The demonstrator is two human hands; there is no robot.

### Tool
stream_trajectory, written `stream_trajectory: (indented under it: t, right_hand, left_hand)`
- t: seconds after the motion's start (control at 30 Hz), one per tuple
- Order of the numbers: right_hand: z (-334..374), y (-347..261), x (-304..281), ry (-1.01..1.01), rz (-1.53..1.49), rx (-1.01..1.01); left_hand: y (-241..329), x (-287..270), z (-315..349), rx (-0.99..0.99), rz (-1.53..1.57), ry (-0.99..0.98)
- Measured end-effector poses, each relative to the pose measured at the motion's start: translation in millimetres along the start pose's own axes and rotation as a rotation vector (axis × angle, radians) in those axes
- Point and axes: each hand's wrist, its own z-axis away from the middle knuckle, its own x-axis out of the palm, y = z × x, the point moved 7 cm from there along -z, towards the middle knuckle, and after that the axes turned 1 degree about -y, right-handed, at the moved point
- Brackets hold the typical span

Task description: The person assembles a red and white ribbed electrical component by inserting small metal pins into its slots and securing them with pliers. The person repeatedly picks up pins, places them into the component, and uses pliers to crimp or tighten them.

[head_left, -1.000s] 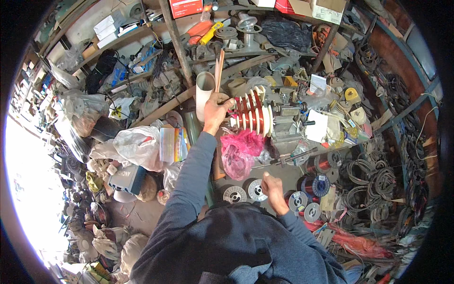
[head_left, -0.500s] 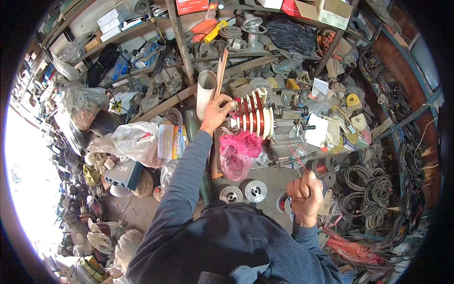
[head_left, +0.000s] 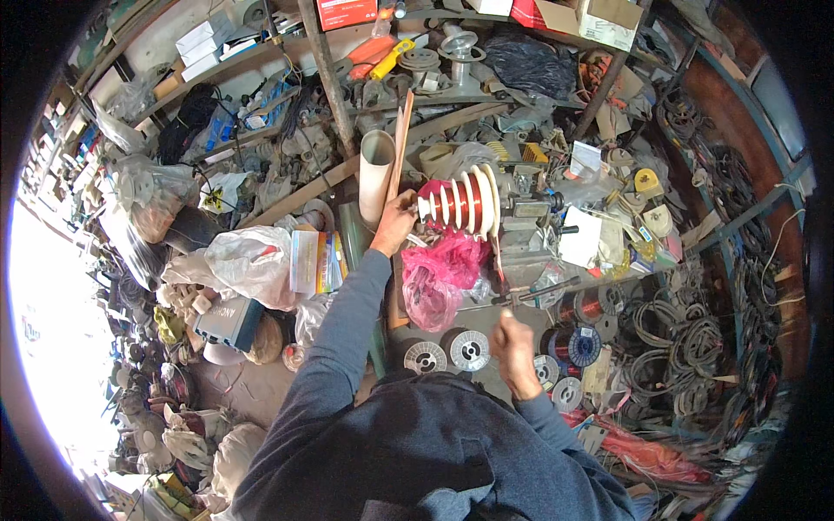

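A stepped coil-winding former point(head_left: 465, 208) with cream discs and reddish-brown copper wire between them sits across the bench, mounted on a metal winding machine point(head_left: 532, 208). My left hand point(head_left: 398, 222) is closed at the former's left end, its fingertips partly hidden. A reddish strand of copper wire point(head_left: 499, 259) hangs from the former's right side toward my right hand point(head_left: 514, 347), which is a closed fist in front of the bench; the wire inside the fist is hard to make out. A pink plastic bag point(head_left: 439, 278) lies just below the former.
A pale tube point(head_left: 376, 174) stands beside my left hand. Wire spools point(head_left: 469, 349) rest on the floor below the bench, with a blue-rimmed spool point(head_left: 584, 346) right of my right hand. Coiled cables point(head_left: 669, 347) fill the right side. Books point(head_left: 313, 262) and bags lie left.
My right hand has moved left and slightly down, still closed. The former appears to have turned, its discs blurring less now. My left hand has shifted slightly down at the former's left end.
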Motion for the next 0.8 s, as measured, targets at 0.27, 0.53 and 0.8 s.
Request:
stream_trajectory:
  t: [0.27, 0.53, 0.8]
  right_hand:
    - [-61.1, 43.7, -15.8, 0.076, 0.374, -0.028]
    - [-74.7, 42.0, -10.1, 0.141, 0.361, -0.041]
    - [-75.2, 42.2, -12.7, 0.007, 0.204, -0.131]
  left_hand:
    - [22.0, 20.2, 60.3, -0.264, 0.384, -0.153]
    - [56.8, -2.8, 34.1, -0.118, -0.176, 0.322]
    - [-7.6, -5.5, -1.1, -0.178, 0.027, 0.002]
